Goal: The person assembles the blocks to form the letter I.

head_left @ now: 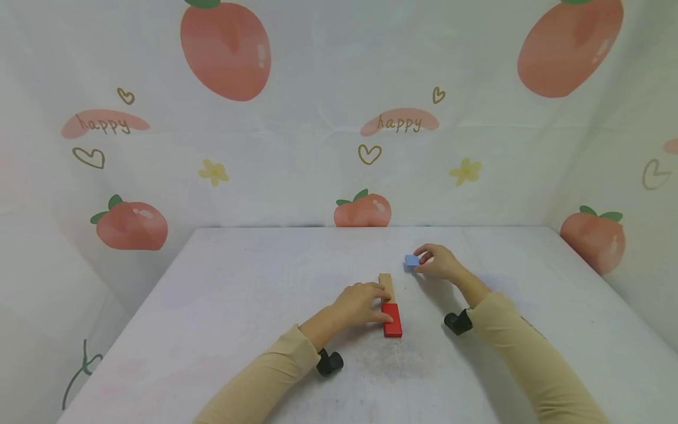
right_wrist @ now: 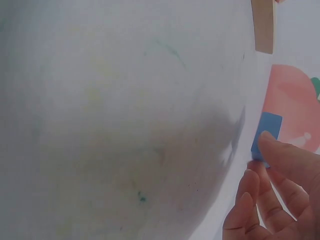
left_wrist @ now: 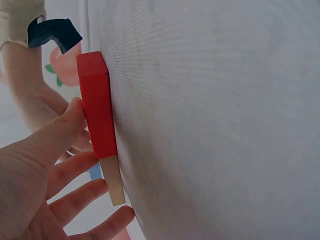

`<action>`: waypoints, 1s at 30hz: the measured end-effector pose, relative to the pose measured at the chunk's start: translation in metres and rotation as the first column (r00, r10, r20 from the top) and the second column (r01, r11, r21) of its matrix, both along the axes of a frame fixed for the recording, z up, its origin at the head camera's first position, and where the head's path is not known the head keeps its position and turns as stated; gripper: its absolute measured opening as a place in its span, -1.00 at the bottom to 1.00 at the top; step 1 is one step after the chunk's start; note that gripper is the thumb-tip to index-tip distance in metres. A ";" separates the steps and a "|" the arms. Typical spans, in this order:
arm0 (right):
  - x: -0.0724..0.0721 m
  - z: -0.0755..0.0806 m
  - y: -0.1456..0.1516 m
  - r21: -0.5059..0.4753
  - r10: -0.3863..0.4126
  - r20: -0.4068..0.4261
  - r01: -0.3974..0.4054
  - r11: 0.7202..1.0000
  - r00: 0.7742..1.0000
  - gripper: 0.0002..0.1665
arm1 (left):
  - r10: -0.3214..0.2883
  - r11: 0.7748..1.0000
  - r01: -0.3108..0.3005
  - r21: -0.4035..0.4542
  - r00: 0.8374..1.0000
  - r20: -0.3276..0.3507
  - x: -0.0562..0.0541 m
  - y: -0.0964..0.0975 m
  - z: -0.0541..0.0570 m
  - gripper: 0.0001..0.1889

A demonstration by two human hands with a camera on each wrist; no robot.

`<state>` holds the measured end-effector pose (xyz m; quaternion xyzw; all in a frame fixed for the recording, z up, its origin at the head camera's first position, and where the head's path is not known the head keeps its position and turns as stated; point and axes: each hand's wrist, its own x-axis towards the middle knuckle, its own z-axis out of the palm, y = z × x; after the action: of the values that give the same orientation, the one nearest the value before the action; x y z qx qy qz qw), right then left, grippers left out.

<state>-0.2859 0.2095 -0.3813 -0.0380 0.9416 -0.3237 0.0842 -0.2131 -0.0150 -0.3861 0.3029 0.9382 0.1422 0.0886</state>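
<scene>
A red rectangular block [head_left: 392,321] and a plain wooden block [head_left: 386,285] lie end to end on the white table. My left hand [head_left: 362,303] is at their left side, its thumb against the red block and its fingers spread along toward the wooden one, as the left wrist view shows too. Farther back and to the right, my right hand [head_left: 438,262] pinches a small blue block [right_wrist: 270,131] between thumb and fingers. In the head view the blue block is just beyond the far end of the wooden block, close over the tabletop.
A white cloth backdrop [head_left: 307,159] printed with peaches rises behind the table [head_left: 222,294]. Black wrist-worn devices [head_left: 331,363] hang under both sleeves, near the table surface.
</scene>
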 end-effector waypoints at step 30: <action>-0.003 -0.001 -0.013 0.001 0.007 0.014 -0.007 1.000 1.000 -0.55 | 0.005 1.000 -0.005 -0.004 1.000 0.000 -0.001 0.000 -0.001 -0.50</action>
<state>-0.2885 0.1963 -0.3823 -0.0390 0.9411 -0.3230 0.0920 -0.2136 -0.0148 -0.3873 0.3001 0.9393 0.1405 0.0888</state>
